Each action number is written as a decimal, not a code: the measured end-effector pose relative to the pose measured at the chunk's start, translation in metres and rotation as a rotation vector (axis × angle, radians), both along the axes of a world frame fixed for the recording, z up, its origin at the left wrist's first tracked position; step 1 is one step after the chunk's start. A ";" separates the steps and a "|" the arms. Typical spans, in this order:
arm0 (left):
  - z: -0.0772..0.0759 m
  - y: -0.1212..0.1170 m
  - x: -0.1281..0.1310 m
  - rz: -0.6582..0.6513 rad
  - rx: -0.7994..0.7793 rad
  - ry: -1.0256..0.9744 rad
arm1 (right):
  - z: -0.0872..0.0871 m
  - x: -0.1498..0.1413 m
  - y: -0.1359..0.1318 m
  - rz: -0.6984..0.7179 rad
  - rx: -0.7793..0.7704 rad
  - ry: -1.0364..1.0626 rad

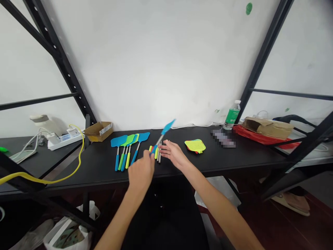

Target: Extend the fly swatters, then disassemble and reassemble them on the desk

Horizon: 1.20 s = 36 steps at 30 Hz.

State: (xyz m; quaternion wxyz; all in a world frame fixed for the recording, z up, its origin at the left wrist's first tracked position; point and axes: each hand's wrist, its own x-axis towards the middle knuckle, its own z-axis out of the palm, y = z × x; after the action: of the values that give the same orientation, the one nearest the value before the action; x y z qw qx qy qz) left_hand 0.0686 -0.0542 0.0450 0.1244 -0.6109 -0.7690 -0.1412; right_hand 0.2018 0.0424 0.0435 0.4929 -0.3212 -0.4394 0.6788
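My left hand (142, 172) is wrapped round the blue grip of a fly swatter (158, 139), whose steel rod slants up and right to a blue head, slightly blurred and seen nearly edge-on. Just right of the rod, my right hand (173, 154) has its fingers spread and holds nothing; I cannot tell whether a fingertip touches the rod. Below and behind both hands lie loose handles (159, 158), steel rods with yellow grips, partly hidden. Several finished-looking blue and green fly swatters (126, 149) lie side by side at left. A small stack of swatter heads (195, 146), yellow on top, rests at right.
On the black table (96, 166) stand an open cardboard box (99, 131) at back left and a water bottle (232, 115) at back right. A yellow cable (79, 163) crosses the left side. Black shelf posts (265, 52) flank the table, with a white wall behind.
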 end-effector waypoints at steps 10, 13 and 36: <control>-0.009 -0.007 0.043 -0.583 -0.031 -1.051 | 0.040 0.013 0.013 -0.073 -0.251 0.563; -0.004 -0.010 0.048 -0.644 -0.197 -1.670 | 0.044 0.017 0.017 0.003 -0.193 0.652; -0.008 0.042 -0.039 -0.229 0.024 -0.574 | 0.008 0.023 -0.013 0.437 -0.250 0.413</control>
State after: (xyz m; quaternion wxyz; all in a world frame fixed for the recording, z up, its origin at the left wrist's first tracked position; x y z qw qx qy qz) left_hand 0.0291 -0.0125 0.0367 -0.1073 -0.6273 -0.6971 -0.3302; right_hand 0.2253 0.0297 0.0518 0.3711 -0.1329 -0.3016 0.8681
